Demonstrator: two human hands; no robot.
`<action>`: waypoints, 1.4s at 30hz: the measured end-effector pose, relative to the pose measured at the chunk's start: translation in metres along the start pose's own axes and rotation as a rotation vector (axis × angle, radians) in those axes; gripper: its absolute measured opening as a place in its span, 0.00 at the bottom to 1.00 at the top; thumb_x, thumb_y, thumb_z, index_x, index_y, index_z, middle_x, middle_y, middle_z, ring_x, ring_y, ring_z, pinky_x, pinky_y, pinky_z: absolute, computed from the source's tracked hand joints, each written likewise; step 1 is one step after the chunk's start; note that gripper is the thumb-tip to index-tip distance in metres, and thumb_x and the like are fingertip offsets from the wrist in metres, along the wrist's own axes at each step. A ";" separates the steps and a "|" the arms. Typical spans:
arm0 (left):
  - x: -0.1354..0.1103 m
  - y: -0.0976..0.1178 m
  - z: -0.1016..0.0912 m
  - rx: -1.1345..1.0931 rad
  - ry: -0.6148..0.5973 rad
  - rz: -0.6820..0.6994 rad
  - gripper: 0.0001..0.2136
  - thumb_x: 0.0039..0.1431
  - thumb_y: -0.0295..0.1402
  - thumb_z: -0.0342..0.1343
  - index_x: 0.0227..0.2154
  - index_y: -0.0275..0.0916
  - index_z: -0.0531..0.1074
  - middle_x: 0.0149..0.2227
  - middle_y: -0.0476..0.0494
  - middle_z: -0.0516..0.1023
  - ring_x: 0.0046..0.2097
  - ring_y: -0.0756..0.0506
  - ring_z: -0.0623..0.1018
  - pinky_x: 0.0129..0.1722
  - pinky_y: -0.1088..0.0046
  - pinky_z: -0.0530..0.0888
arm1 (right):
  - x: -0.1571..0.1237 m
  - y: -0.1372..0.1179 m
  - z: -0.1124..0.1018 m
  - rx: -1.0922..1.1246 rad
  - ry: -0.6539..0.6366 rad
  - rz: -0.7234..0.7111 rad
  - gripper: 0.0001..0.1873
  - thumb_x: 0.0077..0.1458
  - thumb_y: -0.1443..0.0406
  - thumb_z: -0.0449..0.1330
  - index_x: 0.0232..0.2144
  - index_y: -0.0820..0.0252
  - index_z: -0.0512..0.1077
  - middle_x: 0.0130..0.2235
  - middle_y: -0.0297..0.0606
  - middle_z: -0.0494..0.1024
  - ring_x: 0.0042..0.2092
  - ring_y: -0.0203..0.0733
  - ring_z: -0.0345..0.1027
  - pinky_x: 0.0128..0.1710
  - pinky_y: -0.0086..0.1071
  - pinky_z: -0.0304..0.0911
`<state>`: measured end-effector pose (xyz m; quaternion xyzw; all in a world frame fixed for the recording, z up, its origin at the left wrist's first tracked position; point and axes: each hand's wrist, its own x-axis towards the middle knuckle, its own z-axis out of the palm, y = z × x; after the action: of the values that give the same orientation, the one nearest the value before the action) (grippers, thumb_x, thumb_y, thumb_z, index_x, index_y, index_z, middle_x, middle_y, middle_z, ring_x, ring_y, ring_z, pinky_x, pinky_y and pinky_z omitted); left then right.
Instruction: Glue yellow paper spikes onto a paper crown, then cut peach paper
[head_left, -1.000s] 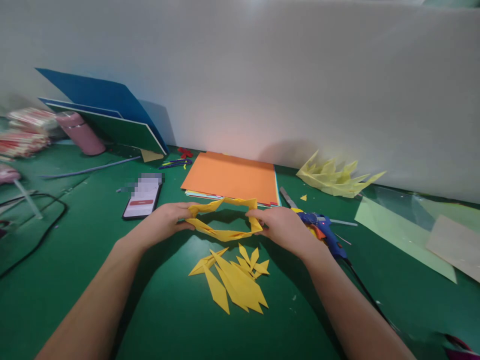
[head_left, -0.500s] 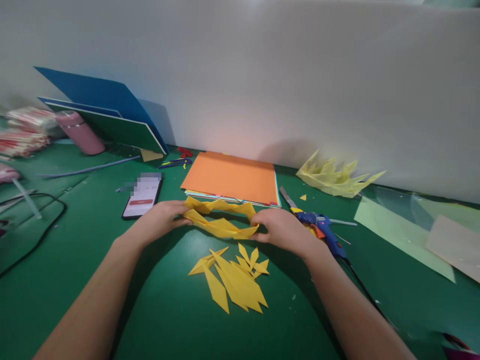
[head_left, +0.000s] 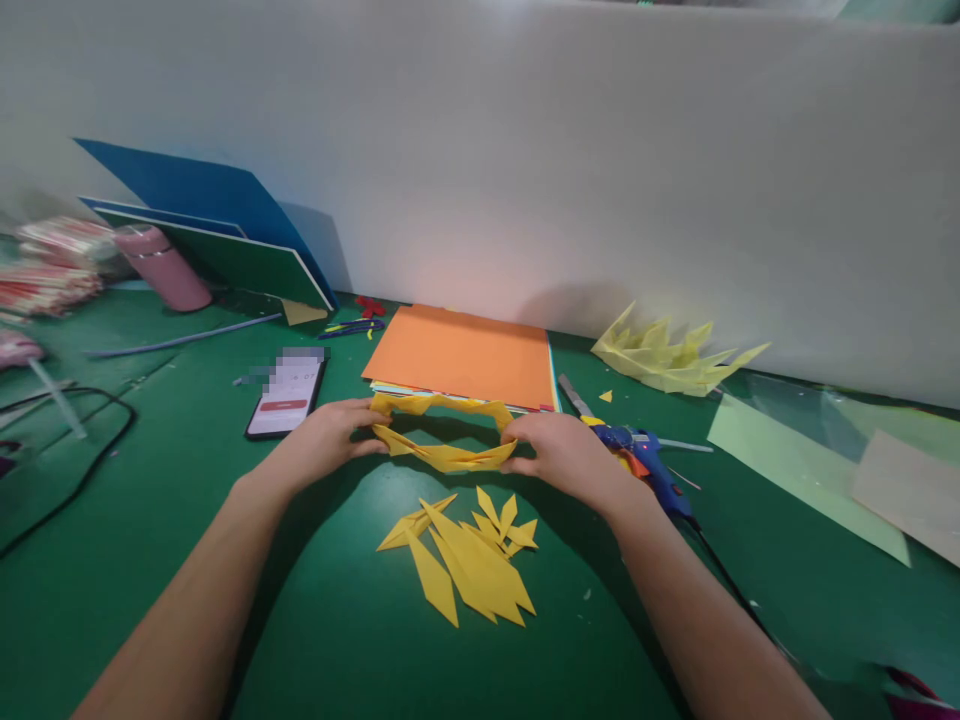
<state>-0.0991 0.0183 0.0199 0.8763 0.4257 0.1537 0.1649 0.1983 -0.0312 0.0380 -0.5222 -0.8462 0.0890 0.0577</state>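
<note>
Between my hands is a ring of folded yellow paper point(head_left: 448, 459), shaped like a crown band with a zigzag edge. My left hand point(head_left: 330, 440) pinches its left end, thumb below and fingers on top. The right end is pinched by my right hand point(head_left: 559, 455) in much the same way. Just in front of the ring, nearer to me, lies a loose pile of folded yellow paper points point(head_left: 476, 565), some long and some small. A blue glue gun point(head_left: 652, 465) rests on the table beside my right hand.
Orange paper sheets point(head_left: 465, 350) are stacked behind the ring. A pale yellow paper crown point(head_left: 675, 360) stands at the back right, near light green sheets point(head_left: 795, 480). To the left are a phone point(head_left: 289, 395), a pink bottle point(head_left: 165, 270) and leaning blue boards point(head_left: 202, 200).
The yellow ring has tilted a little, so its opening shows wider and its front edge sits slightly higher. Both hands keep their hold on its ends.
</note>
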 end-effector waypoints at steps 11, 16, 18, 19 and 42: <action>-0.004 0.016 0.003 -0.134 -0.020 -0.070 0.21 0.48 0.51 0.59 0.41 0.45 0.70 0.58 0.39 0.65 0.64 0.37 0.56 0.59 0.55 0.60 | -0.006 -0.003 -0.005 0.046 0.047 -0.057 0.25 0.43 0.62 0.69 0.45 0.53 0.69 0.53 0.41 0.72 0.52 0.52 0.67 0.46 0.42 0.64; -0.004 0.024 -0.001 -0.164 0.019 -0.028 0.17 0.51 0.46 0.58 0.40 0.43 0.66 0.63 0.38 0.54 0.65 0.38 0.53 0.60 0.53 0.56 | -0.024 -0.010 -0.029 -0.019 0.222 0.000 0.26 0.50 0.64 0.62 0.52 0.52 0.63 0.53 0.42 0.71 0.52 0.52 0.67 0.47 0.44 0.62; -0.004 0.029 -0.004 -0.147 0.122 0.002 0.14 0.53 0.44 0.57 0.38 0.42 0.66 0.63 0.38 0.52 0.64 0.38 0.54 0.60 0.55 0.57 | -0.037 -0.003 -0.040 -0.026 0.333 0.149 0.16 0.54 0.63 0.57 0.47 0.54 0.66 0.46 0.41 0.75 0.44 0.50 0.71 0.39 0.40 0.65; -0.004 0.032 -0.006 -0.134 0.185 0.022 0.13 0.54 0.43 0.56 0.38 0.42 0.66 0.61 0.38 0.55 0.63 0.38 0.57 0.60 0.56 0.58 | -0.044 0.004 -0.044 -0.039 0.353 0.229 0.12 0.55 0.61 0.56 0.42 0.55 0.68 0.42 0.41 0.76 0.39 0.48 0.72 0.34 0.38 0.64; -0.031 0.097 0.033 -0.165 -0.164 0.420 0.11 0.64 0.30 0.45 0.33 0.38 0.73 0.37 0.43 0.78 0.40 0.46 0.74 0.40 0.70 0.70 | -0.085 0.096 0.007 0.177 -0.075 0.752 0.28 0.50 0.41 0.46 0.28 0.57 0.68 0.33 0.45 0.78 0.33 0.51 0.72 0.29 0.36 0.61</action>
<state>-0.0359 -0.0684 0.0270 0.9388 0.2052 0.1473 0.2343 0.3190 -0.0659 0.0103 -0.7853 -0.5865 0.1955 0.0347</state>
